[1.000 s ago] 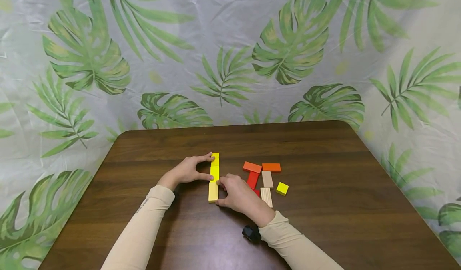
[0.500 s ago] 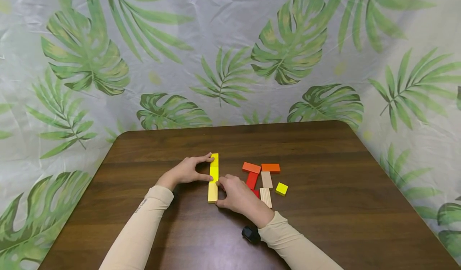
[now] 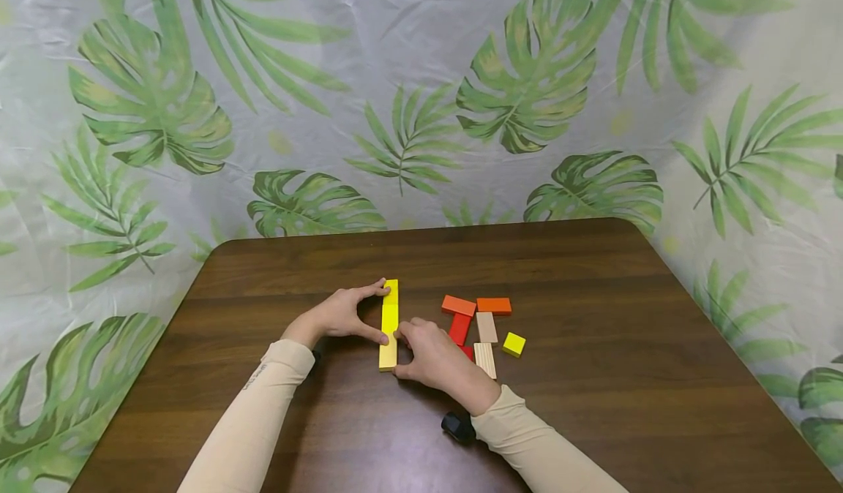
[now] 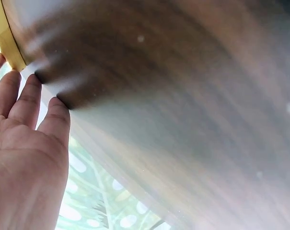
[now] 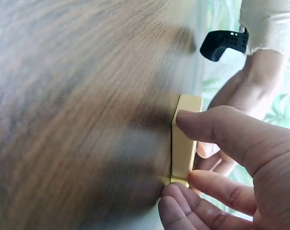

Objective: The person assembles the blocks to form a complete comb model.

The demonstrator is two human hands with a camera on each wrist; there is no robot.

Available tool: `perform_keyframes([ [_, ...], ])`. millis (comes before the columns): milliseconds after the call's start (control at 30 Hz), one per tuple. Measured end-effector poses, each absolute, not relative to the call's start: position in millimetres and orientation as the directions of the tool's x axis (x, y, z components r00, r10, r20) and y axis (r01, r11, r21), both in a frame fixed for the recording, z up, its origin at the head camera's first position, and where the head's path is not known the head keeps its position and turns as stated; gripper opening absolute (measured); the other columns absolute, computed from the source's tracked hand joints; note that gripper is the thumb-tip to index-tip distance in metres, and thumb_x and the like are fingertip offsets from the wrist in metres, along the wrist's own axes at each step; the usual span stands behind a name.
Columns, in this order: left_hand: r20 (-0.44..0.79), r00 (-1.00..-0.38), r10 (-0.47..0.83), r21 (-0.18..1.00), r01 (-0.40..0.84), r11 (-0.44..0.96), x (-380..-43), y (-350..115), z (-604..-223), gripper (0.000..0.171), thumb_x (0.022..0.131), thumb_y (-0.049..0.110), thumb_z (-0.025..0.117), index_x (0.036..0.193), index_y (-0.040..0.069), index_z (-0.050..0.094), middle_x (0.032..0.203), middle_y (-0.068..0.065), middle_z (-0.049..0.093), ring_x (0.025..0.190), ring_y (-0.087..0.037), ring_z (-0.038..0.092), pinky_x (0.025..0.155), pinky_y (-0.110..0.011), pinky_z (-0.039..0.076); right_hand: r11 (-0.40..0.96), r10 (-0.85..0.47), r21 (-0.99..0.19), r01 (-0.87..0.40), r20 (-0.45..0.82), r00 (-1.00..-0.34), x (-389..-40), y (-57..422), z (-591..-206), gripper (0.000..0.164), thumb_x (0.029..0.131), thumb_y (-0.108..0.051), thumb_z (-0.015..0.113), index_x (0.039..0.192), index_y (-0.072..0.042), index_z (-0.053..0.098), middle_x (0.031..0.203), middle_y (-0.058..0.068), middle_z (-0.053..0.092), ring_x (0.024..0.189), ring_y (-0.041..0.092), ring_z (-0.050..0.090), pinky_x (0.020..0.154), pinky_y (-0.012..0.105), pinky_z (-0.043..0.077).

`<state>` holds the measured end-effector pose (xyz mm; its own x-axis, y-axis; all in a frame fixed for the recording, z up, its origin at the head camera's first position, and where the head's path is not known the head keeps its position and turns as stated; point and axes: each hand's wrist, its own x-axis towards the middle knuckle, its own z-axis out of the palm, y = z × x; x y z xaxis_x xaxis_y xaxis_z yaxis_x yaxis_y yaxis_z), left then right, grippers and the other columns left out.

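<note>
A straight row of two bright yellow blocks and one pale yellow block lies on the brown table. My left hand is along its left side, index fingertip at the far end and thumb against the left edge of the pale block. In the left wrist view the fingers reach out fairly straight to a yellow block. On the opposite side my right hand touches the pale block, its thumb near the close corner and index finger near the joint. The right wrist view shows the thumb pressing the block's side.
Right of my right hand lie two orange blocks, red blocks partly covered by the hand, two plain wooden blocks and a loose yellow block. A leaf-printed curtain hangs behind the table.
My left thumb has slid toward me, from the middle yellow block to the pale block. The pale block now lines up more evenly with the others. My right hand has barely moved.
</note>
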<state>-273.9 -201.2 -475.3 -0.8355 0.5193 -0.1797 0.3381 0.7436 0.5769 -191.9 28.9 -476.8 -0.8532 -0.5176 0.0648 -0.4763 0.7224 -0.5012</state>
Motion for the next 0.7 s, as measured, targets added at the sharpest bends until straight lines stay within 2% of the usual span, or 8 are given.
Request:
perform_keyframes([
  [700,-0.169,-0.843,0.511,0.561,0.344,0.753,-273.0,-200.2,-476.1,0.099,0.083,0.051,0.092,0.166,0.022,0.044,0.180,-0.002,0.027,0.163,-0.038,0.032,0.129,-0.063,0.033,0.719,-0.523,-0.494,-0.489,0.079,-0.849,-190.0,31.4,-476.3,0.050,0.082,-0.025,0.096,0.120,0.000,0.073,0.092,0.004,0.062,0.079,0.014,0.054,0.072,0.026,0.051],
])
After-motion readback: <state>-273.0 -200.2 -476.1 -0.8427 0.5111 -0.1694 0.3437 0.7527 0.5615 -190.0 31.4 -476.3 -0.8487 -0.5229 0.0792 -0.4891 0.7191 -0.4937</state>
